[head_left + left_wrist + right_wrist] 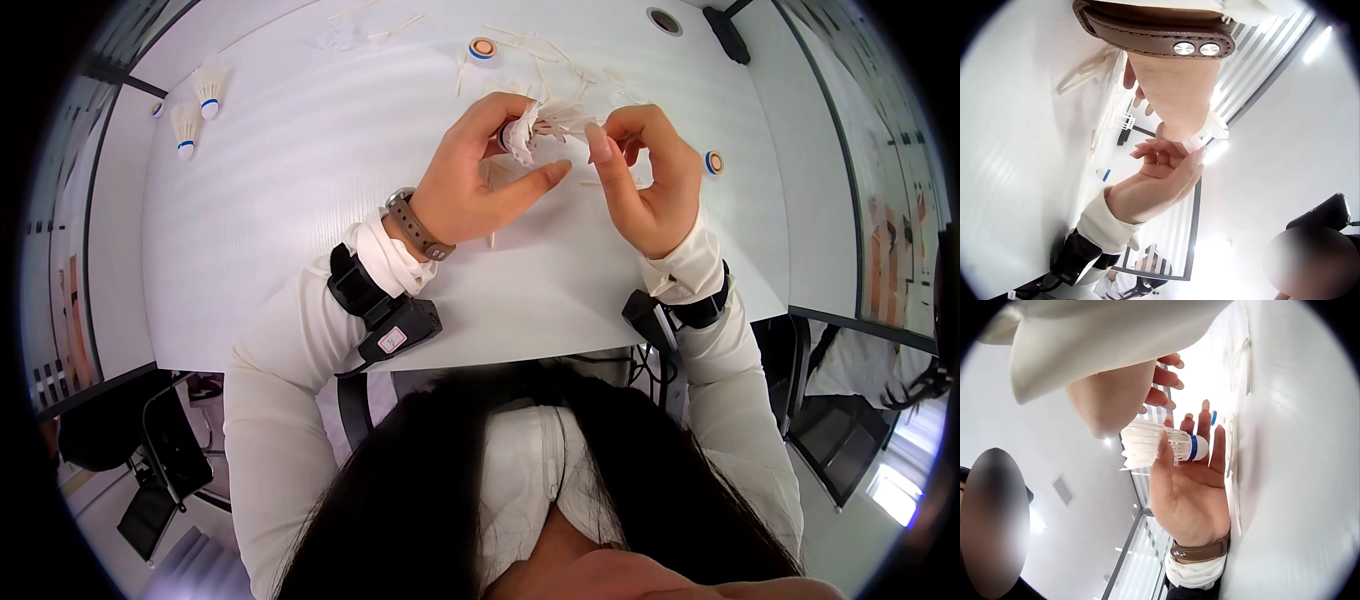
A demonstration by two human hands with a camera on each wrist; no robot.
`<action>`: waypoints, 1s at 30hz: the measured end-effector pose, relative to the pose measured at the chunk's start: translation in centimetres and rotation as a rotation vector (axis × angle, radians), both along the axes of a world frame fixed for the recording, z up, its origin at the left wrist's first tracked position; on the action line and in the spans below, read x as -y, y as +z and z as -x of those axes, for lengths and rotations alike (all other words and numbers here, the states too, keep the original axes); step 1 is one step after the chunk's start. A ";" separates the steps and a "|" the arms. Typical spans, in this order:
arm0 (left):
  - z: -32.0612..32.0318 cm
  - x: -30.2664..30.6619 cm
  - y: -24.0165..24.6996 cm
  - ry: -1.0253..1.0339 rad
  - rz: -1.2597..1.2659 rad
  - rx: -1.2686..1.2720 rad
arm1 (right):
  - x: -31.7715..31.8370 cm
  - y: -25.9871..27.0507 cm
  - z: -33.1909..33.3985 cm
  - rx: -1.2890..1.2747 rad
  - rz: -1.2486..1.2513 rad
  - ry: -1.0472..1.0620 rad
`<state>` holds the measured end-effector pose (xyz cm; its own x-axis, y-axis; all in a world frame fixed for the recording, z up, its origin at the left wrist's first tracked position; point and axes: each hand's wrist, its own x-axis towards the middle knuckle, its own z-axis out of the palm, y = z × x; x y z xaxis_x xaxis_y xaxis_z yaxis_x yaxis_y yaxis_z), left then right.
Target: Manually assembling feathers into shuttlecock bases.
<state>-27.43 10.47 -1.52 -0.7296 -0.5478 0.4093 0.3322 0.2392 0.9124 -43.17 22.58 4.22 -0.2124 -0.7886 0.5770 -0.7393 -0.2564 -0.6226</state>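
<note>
In the head view, over a white table (300,230), the half-open left hand (470,180) holds a shuttlecock (522,138); the right hand (655,185) curls at its feathers, any pinch unclear. Left wrist view: a strip light (1317,44) glows. Right wrist view: a ceiling vent (1062,490).

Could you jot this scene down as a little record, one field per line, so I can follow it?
Left hand: holds a shuttlecock
Right hand: at the shuttlecock's feather end; whether it pinches a feather is unclear
Left side of table: two more shuttlecocks, close together
Round blue-rimmed pieces: one beyond the hands, one beside the right hand
Left wrist: brown strap
</note>
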 end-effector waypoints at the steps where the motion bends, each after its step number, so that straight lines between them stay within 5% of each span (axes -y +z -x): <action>1: 0.0 0.0 -0.1 0.002 0.011 -0.002 | 0.0 0.0 -0.1 -0.002 -0.004 0.001; 30: -0.4 -0.3 0.6 -0.084 -0.010 0.013 | -0.3 0.4 -0.1 -0.065 0.032 0.022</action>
